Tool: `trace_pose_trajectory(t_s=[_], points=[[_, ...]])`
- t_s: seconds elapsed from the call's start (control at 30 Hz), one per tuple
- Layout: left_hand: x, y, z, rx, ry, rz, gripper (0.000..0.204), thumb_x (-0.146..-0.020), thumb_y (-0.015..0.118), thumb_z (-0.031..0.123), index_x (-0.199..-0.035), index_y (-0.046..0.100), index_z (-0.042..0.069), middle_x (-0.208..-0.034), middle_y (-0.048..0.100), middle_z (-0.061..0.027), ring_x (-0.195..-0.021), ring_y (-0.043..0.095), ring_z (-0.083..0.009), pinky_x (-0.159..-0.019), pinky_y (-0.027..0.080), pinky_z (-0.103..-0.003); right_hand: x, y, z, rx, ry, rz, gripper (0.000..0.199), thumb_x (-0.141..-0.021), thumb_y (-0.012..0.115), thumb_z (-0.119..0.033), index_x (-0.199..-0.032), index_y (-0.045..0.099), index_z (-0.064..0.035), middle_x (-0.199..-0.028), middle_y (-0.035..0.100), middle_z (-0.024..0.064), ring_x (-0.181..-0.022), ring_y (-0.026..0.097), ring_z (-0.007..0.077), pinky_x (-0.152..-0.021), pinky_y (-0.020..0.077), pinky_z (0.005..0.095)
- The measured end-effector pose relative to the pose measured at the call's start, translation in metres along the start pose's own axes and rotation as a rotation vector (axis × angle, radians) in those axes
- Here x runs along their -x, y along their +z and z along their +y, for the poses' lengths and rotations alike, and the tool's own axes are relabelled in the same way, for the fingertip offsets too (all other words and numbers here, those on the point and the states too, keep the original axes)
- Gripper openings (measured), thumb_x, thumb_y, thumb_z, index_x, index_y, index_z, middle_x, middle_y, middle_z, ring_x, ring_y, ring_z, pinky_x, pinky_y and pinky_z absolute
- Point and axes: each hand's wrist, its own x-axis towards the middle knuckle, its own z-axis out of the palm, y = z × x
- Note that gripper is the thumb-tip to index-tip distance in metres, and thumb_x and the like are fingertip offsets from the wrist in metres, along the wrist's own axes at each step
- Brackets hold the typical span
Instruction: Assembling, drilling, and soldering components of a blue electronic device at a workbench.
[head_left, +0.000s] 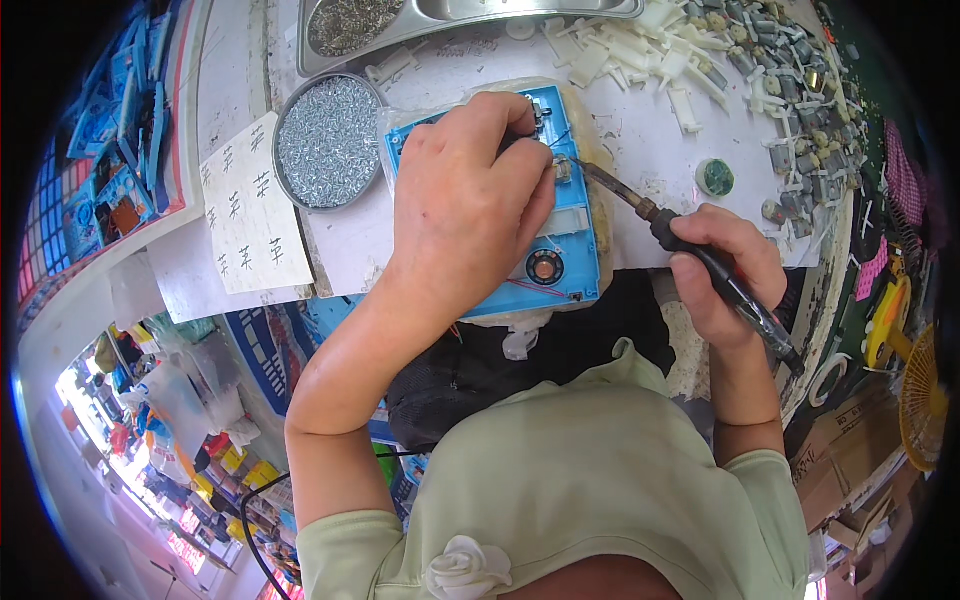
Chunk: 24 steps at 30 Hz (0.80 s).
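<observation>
A blue plastic casing [588, 255] lies open-side up at the table's near edge, with a small round speaker [545, 266], thin wires and small parts inside. Over its left and middle part rests my left hand [470, 185], fingers curled and pinched near the upper right; whatever they grip is hidden. My right hand [730, 265] is closed around the black handle of a soldering iron [664, 224]. The iron's thin tip points left, at or just above a small metal part [563, 170] beside my left fingertips; contact cannot be made out.
Left of the casing stands a round tin of small screws [330, 142] on a handwritten paper sheet [262, 215]. A metal tray [430, 22] spans the back. White plastic parts [640, 50] and small motors [790, 90] pile up at the right. A green round container [714, 177] sits nearby.
</observation>
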Motion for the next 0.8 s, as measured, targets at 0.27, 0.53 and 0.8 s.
trace_pose_trajectory(t_s=[0.27,0.53,0.8], points=[[0.002,-0.004,0.001,-0.026,-0.024,-0.054,0.02,-0.072,0.08,0.003,-0.09,0.072,0.007,-0.105,0.062,-0.0073,-0.082,0.061,-0.025,-0.075,0.048,-0.037,0.004,-0.003,-0.001,-0.006,0.041,0.023,0.024,-0.086,0.078,-0.014,-0.103,0.069,0.0004,-0.086,0.072,0.0108,-0.066,0.064,0.0184,-0.062,0.0506,0.0274],[0.016,-0.008,-0.003,-0.016,0.042,0.058,0.023,-0.074,0.078,-0.002,-0.095,0.074,0.007,-0.097,0.068,-0.0064,-0.086,0.064,-0.0234,-0.074,0.047,-0.034,0.006,-0.003,0.0,-0.02,0.045,0.059,0.024,-0.085,0.078,-0.012,-0.103,0.069,0.0012,-0.09,0.073,0.0114,-0.069,0.066,0.0183,-0.064,0.0521,0.0272],[0.023,-0.001,0.001,0.087,0.018,0.068,0.027,-0.073,0.079,-0.005,-0.097,0.072,0.006,-0.086,0.068,-0.0075,-0.077,0.064,-0.0246,-0.072,0.046,-0.034,0.006,-0.004,-0.001,-0.033,0.058,0.048,0.024,-0.085,0.078,-0.011,-0.104,0.07,0.0013,-0.09,0.073,0.011,-0.069,0.067,0.0177,-0.064,0.0522,0.0268]])
